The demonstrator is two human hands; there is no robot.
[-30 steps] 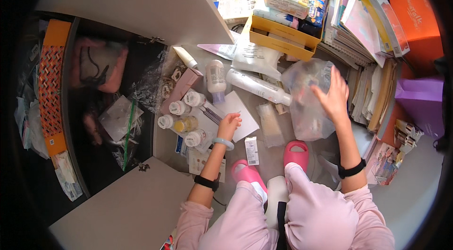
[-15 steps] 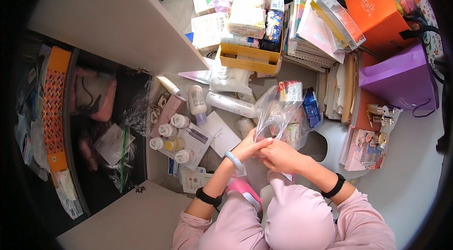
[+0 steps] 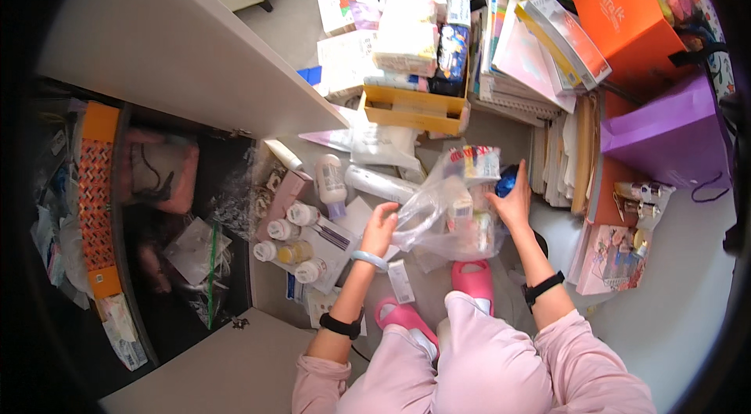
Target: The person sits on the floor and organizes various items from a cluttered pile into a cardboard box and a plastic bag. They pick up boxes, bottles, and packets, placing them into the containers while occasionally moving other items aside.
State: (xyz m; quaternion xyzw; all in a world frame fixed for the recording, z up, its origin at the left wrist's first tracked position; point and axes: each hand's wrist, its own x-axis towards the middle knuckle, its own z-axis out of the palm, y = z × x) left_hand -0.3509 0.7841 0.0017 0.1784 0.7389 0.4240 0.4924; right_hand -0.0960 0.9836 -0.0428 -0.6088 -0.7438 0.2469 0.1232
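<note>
A clear plastic bag [image 3: 426, 215] with several small packages inside lies on the floor before my feet. My left hand [image 3: 380, 231] is at its left edge, fingers curled on the film. At its right side my right hand [image 3: 514, 201] is closed around a shiny blue packet [image 3: 508, 180], thumb on one side and fingers on the other; the palm partly hides it. A colourful package [image 3: 479, 163] shows at the top of the bag. A small white box [image 3: 400, 281] lies below my left hand.
White-capped bottles [image 3: 310, 269] and a lotion bottle [image 3: 331, 183] are at left, beside an open cabinet [image 3: 235, 273]. Packages fill a yellow box [image 3: 415, 107] farther off. Stacked papers [image 3: 520, 62], an orange bag [image 3: 626, 3] and a purple bag [image 3: 665, 129] line the right.
My hands, together at the bag's mouth before, have moved apart. The left went left along the bag; the right moved right and up to the blue packet. The bag's mouth has dropped and spread.
</note>
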